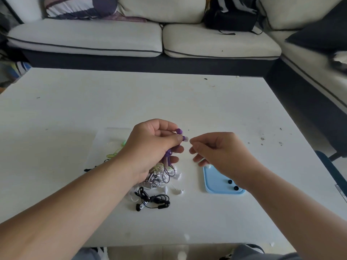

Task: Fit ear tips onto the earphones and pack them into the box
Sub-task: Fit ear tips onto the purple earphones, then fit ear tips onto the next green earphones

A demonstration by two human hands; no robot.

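Note:
My left hand (150,147) grips purple earphones (179,131) above the table, with both purple buds sticking out past my thumb and the purple cable (167,162) hanging below. One bud carries a pale ear tip (186,138). My right hand (219,152) hovers just right of the buds, thumb and forefinger pinched together; whether a tip sits between them I cannot tell. A light blue tray (212,182) lies under my right hand and holds two black ear tips (232,185) and a white one (207,166).
Black earphones (153,200) lie coiled near the front of the white table (187,102). A heap of white and green earphones in clear bags (112,145) lies under my left hand. A sofa (131,36) with a black bag (231,15) stands behind the table.

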